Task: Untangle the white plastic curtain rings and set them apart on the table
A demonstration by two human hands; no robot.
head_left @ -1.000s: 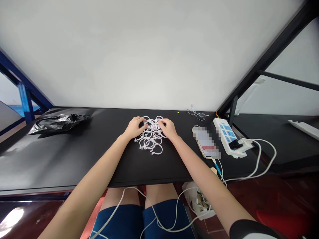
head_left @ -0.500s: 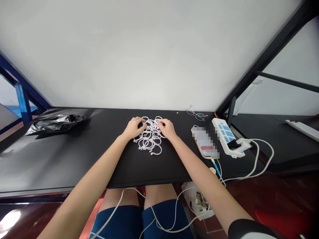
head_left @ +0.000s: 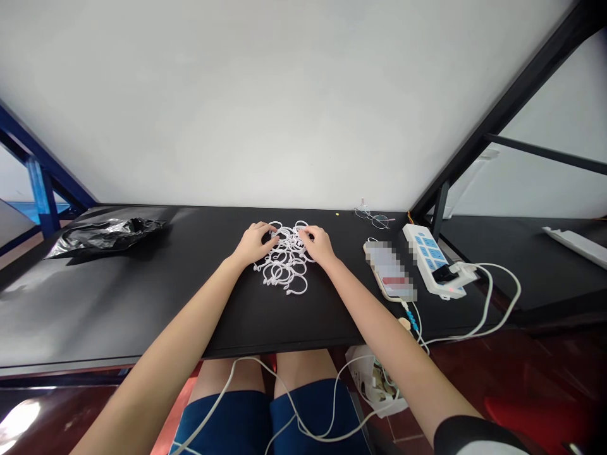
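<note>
A loose pile of white plastic rings, which look like curtain rings with small eyelets, lies tangled on the black table. My left hand rests at the pile's left edge, its fingers curved and its thumb apart from them. Opposite it, my right hand touches the right edge, thumb and fingers also apart. Both hands are open, and no ring is visibly gripped. The fingertips partly cover the upper rings.
A shiny black plastic bag lies at the left. To the right are eyeglasses, a phone on a cable and a power strip with a plugged-in charger. White cables hang over my lap, beside a white bag.
</note>
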